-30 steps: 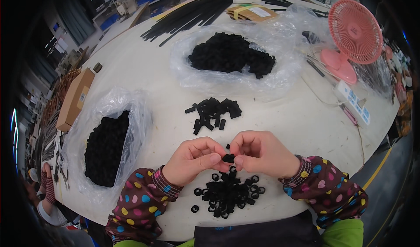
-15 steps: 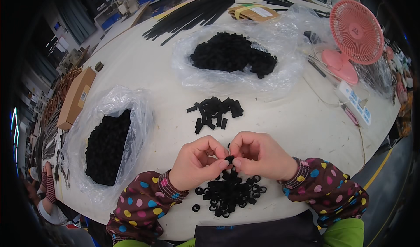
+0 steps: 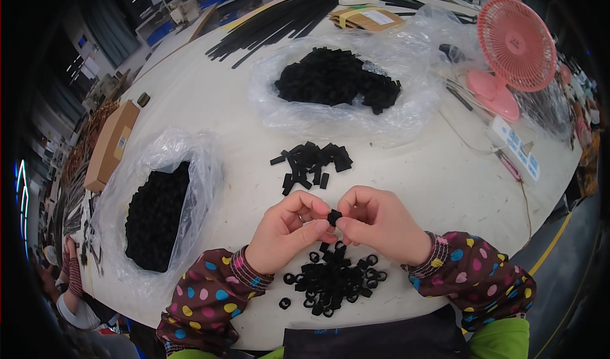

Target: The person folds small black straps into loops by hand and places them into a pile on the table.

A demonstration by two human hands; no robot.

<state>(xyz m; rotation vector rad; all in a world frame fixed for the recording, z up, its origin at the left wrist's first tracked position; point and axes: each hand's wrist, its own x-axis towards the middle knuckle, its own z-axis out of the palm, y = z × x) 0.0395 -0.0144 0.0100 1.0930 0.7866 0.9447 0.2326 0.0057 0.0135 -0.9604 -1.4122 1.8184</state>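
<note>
While the left hand (image 3: 286,232) and the right hand (image 3: 384,230) meet over the bench (image 3: 238,209), a small black piece (image 3: 334,217) sits between their fingertips. Each grip is clamped on it, thumb against fingers, the left from one side and the right from the other. Nearer the body than the piece, a pile of black rings (image 3: 330,279) lies on the bench, one ring set apart at its lower left. Just beyond the hands lie loose flat strips (image 3: 309,158), also black. Farther off, an open clear bag (image 3: 298,115) surrounds a black heap (image 3: 321,76); left of the left hand, a second bag (image 3: 204,159) holds a dark mass (image 3: 155,222), its parts too dark to tell. A brown box (image 3: 109,149) is beside that bag. At the right stand a pink fan (image 3: 518,44) and, nearer, a white power strip (image 3: 512,144).
</note>
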